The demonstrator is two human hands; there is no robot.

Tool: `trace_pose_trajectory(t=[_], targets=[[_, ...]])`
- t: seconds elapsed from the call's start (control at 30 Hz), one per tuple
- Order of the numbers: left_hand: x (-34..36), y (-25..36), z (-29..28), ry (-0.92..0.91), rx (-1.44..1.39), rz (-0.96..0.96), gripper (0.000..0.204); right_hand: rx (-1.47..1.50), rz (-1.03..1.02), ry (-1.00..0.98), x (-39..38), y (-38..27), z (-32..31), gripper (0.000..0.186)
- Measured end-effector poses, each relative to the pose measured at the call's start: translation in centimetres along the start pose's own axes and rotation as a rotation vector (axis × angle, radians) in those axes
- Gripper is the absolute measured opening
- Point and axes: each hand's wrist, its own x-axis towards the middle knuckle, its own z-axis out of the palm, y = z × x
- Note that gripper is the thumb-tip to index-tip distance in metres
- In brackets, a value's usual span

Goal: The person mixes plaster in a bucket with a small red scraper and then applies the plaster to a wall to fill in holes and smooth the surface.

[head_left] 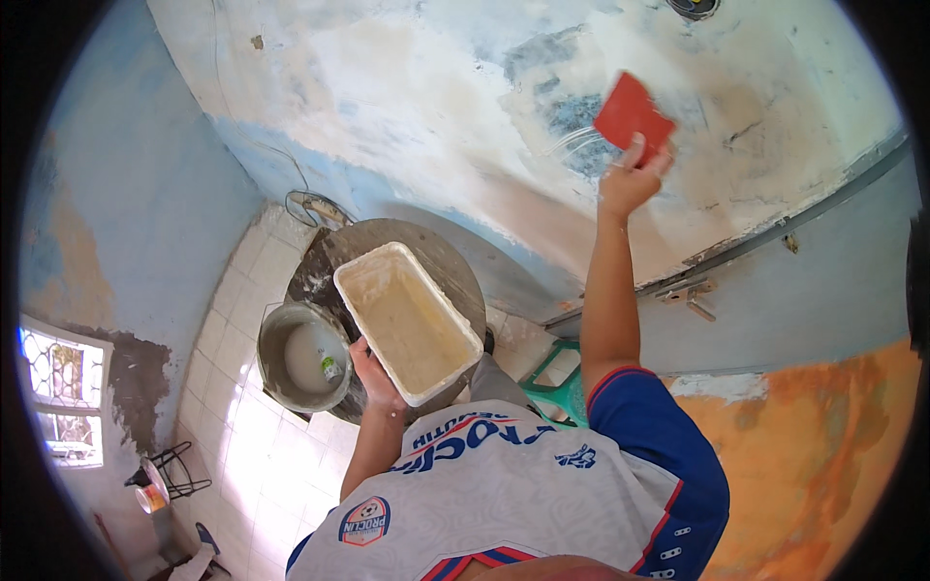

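My right hand (pixel 635 178), arm stretched up to the wall, grips a flat red putty scraper (pixel 632 108). The scraper lies at a patch of grey-blue wall showing through whitish putty; whether its edge touches the wall I cannot tell. Down in front of my body, my left hand (pixel 376 376) holds a white rectangular tub (pixel 362 276) by its near left side, thumb at the rim. Pale cream putty (pixel 412 329) coats the tub's inside. The left fingers under the tub are hidden.
Below the tub stands a round dark table (pixel 460 254). A grey bucket (pixel 270 360) with whitish liquid and a green-white packet is beside it. A green plastic stool (pixel 562 395) stands near my right side, by the grey door (pixel 765 310). Loose cable (pixel 315 205) hangs by the corner.
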Motion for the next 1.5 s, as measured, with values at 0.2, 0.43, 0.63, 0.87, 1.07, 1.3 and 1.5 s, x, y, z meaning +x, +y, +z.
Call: trace_pose_trajectory(t=[0.2, 0.43, 0.63, 0.87, 1.07, 1.3, 1.5], targets=[[0.3, 0.0, -1.4, -0.059, 0.036, -0.029, 0.065, -0.353, -0.459, -0.589, -2.6, 2.1, 1.2, 0.023], [-0.3, -0.1, -1.5, 0.005, -0.012, -0.023, 0.064, 0.051, -0.068, -0.025, 1.7, -0.4, -0.8, 0.027], [0.2, 0.0, -1.6, -0.005, -0.009, -0.083, 0.063, -0.546, -0.472, -0.549, -1.3, 3.5, 0.2, 0.029], [-0.1, -0.1, -0.6, -0.056, -0.031, -0.075, 0.061, -0.033, -0.091, -0.112, 0.4, 3.2, -4.4, 0.029], [0.3, -0.4, -0.4, -0.077, 0.024, -0.101, 0.064, -0.639, -0.380, -0.358, 0.5, 6.8, -4.0, 0.029], [-1.7, -1.1, 0.6, -0.064, 0.061, -0.107, 0.066, -0.432, -0.403, -0.552, -1.0, 5.0, -6.7, 0.022], [-1.1, -1.9, -0.3, -0.073, 0.148, -0.028, 0.063, -0.197, -0.301, 0.067, 3.4, 5.1, -7.5, 0.028]])
